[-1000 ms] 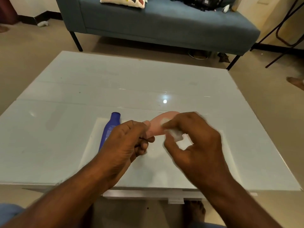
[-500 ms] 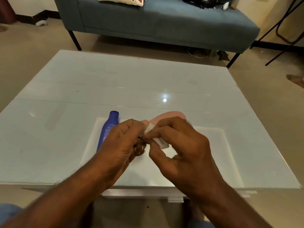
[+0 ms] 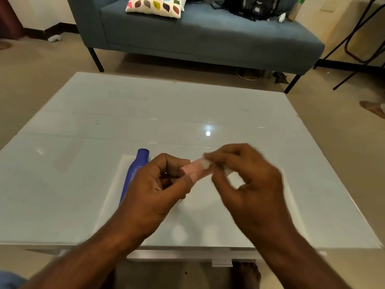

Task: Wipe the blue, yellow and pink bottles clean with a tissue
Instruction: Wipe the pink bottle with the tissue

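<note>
The left hand (image 3: 154, 188) holds the pink bottle (image 3: 193, 168) up above the white table (image 3: 83, 163). Its fingers and thumb are curled around one end of the bottle, so the rest sticks out to the right. It looks held that way so the other hand can get at the bare part.

The right hand (image 3: 245, 180) pinches a small white tissue (image 3: 205, 163) between its thumb and fingertips. The tissue presses on the top of the pink bottle, near the middle. The right hand is blurry, so I think it is rubbing. A bit more white shows under the hand, and I think it is the rest of the tissue.

The blue bottle (image 3: 134, 174) lies flat on the table, just to the left of the left hand. Its narrow end points away from the person. It touches no hand. I cannot tell if it is clean yet.

I cannot see the yellow bottle anywhere.

Both hands stay close to the near edge of the table, so it is easy for the person to look down and see the work. Holding the pink bottle in the air lets the person turn it and wipe every side. The grip is only at one end, so the bottle could slip if the rubbing gets too hard.

Far behind the table is a blue-grey sofa (image 3: 208, 38) with a spotted pillow (image 3: 154, 6) on it.
</note>
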`<state>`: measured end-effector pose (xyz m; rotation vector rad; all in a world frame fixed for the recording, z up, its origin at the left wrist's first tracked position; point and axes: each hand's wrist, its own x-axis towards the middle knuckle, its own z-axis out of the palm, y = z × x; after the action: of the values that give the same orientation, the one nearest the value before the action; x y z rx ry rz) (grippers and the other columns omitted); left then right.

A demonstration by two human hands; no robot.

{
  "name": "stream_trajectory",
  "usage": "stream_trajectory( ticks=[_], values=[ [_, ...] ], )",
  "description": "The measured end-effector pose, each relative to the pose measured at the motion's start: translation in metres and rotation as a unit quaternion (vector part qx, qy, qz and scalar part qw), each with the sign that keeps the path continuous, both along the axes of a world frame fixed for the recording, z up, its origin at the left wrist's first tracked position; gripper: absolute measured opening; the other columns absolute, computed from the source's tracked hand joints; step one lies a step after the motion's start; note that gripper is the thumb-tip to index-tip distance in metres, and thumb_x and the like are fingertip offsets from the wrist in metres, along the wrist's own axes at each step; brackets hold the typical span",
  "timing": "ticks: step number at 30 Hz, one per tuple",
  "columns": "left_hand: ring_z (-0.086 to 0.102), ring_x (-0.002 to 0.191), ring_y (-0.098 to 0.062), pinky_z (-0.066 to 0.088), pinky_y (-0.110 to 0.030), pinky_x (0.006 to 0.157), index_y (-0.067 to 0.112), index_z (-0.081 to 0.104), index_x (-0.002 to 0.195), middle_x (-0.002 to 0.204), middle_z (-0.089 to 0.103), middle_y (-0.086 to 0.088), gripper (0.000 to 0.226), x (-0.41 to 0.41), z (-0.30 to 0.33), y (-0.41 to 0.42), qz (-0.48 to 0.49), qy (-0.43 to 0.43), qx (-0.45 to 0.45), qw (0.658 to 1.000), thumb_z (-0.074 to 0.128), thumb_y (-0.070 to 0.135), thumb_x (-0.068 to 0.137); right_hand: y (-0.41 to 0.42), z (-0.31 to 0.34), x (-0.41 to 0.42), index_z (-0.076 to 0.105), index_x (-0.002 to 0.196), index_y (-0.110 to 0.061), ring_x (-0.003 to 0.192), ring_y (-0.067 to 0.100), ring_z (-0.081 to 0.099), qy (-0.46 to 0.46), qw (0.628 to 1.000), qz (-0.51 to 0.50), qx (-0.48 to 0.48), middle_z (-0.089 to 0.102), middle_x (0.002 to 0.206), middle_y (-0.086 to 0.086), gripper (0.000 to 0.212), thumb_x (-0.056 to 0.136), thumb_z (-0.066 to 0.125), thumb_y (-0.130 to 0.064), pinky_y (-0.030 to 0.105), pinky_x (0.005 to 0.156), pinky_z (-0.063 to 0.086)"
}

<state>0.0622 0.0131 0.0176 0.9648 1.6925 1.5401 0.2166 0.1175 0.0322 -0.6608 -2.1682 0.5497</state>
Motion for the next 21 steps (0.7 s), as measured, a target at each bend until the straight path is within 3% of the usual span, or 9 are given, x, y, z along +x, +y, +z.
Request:
stream_trajectory(
  ticks=[4,7,9,15,19,21],
  values=[
    [0.072,0.075,-0.018,0.058,-0.024,0.065,0.017,0.068,0.102,0.083,0.073,0.004,0.037,0.002,0.001,-0.001,0.003,-0.015,-0.006,1.000,0.070,0.041,0.074,0.019,0.003,0.010,0.081,0.112,-0.020,0.099,0.005,0.067,0.032,0.996,-0.085,-0.025,0.073,0.107,-0.007,0.022,0.093,0.070,-0.024,0.028,0.084,0.059],
    [0.073,0.083,-0.023,0.062,-0.030,0.072,0.021,0.067,0.096,0.089,0.073,0.003,0.027,0.002,-0.001,0.000,0.003,0.012,0.005,1.000,0.076,0.040,0.079,-0.005,-0.001,0.002,0.080,0.114,-0.017,0.102,0.008,0.067,-0.001,1.000,-0.005,-0.008,0.070,0.109,-0.004,0.023,0.091,0.075,-0.013,0.018,0.086,0.055],
    [0.072,0.089,-0.025,0.063,-0.032,0.077,0.024,0.067,0.097,0.091,0.073,0.003,0.020,-0.001,-0.002,0.000,0.000,0.049,0.006,0.999,0.075,0.035,0.083,-0.017,-0.002,-0.003,0.080,0.113,-0.016,0.100,0.010,0.067,-0.032,0.998,0.038,0.027,0.069,0.108,-0.003,0.020,0.095,0.072,-0.018,0.016,0.086,0.054],
    [0.073,0.089,-0.019,0.060,-0.024,0.070,0.037,0.064,0.083,0.102,0.073,0.012,0.019,-0.004,0.000,-0.003,0.017,0.025,-0.002,1.000,0.080,0.041,0.074,0.024,0.001,0.011,0.082,0.113,-0.021,0.099,0.008,0.068,0.039,0.995,-0.080,-0.048,0.072,0.104,-0.008,0.021,0.094,0.078,-0.013,0.033,0.081,0.061],
    [0.073,0.081,-0.023,0.062,-0.031,0.070,0.034,0.066,0.082,0.094,0.075,0.005,0.014,0.000,0.002,0.000,0.011,0.015,0.009,1.000,0.079,0.036,0.078,-0.001,0.000,0.002,0.079,0.120,-0.019,0.103,0.004,0.064,0.008,0.999,-0.027,-0.016,0.065,0.108,-0.006,0.026,0.095,0.073,-0.015,0.014,0.084,0.053],
    [0.072,0.073,-0.023,0.061,-0.030,0.067,0.025,0.069,0.089,0.083,0.073,0.000,0.012,-0.001,0.005,0.000,0.017,-0.002,0.011,1.000,0.072,0.032,0.081,-0.014,-0.001,-0.004,0.078,0.121,-0.018,0.104,0.007,0.064,-0.028,0.999,0.035,0.013,0.064,0.112,-0.003,0.023,0.100,0.069,-0.019,0.013,0.087,0.051]
  ],
)
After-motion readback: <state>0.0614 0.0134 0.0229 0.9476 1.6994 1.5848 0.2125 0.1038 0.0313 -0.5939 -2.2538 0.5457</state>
